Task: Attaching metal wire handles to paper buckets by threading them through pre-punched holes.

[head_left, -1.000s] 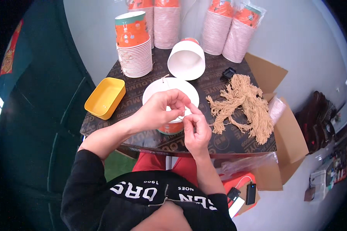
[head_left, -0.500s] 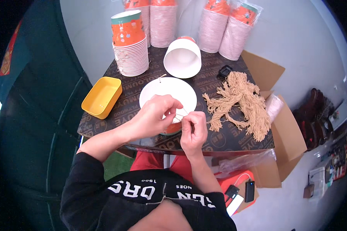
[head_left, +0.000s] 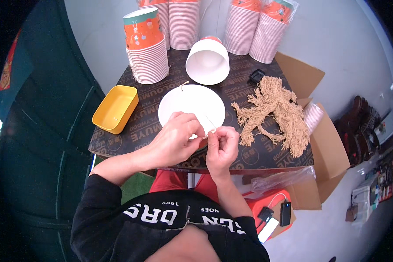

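Note:
A paper bucket with a white inside stands in front of me, its round mouth facing up. A short tan cord hangs at its far rim. Over the near rim my left hand has thumb and fingers pinched together on a thin light cord. My right hand is closed beside it, thumb against forefinger, on the same cord. A thin end of the cord sticks up between the hands. The fingers hide most of the cord and the near side of the bucket.
A yellow tub sits left, a bundle of tan cords right, with a small black holder behind it. Another bucket lies on its side. Stacked orange buckets line the back. An open carton stands beside the table.
My hands have drawn closer together at the near rim, and the cord strands stretched between them have shortened. The view has shifted slightly.

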A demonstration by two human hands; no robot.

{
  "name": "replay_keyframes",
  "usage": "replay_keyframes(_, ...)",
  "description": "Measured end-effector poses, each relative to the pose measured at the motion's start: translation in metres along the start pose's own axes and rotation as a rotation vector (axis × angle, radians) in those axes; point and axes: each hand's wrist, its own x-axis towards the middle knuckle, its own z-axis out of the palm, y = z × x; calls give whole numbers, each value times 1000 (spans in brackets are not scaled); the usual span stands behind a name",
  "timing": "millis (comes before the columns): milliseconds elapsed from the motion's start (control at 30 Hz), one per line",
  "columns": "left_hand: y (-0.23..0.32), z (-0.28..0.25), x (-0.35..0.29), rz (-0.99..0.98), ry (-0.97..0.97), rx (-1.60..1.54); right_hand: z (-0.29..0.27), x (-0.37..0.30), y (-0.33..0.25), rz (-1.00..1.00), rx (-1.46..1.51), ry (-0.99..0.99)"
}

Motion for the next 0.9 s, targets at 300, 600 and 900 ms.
replay_keyframes(300,-2,3,-1,51,47,-51,-6,13,-15,-209,-353,-125)
replay_keyframes(600,-1,0,2,29,43,-13,-10,13,-34,-54,-306,-216)
replay_keyframes(900,-7,7,7,94,113,-25,-10,10,-27,-58,-198,-177)
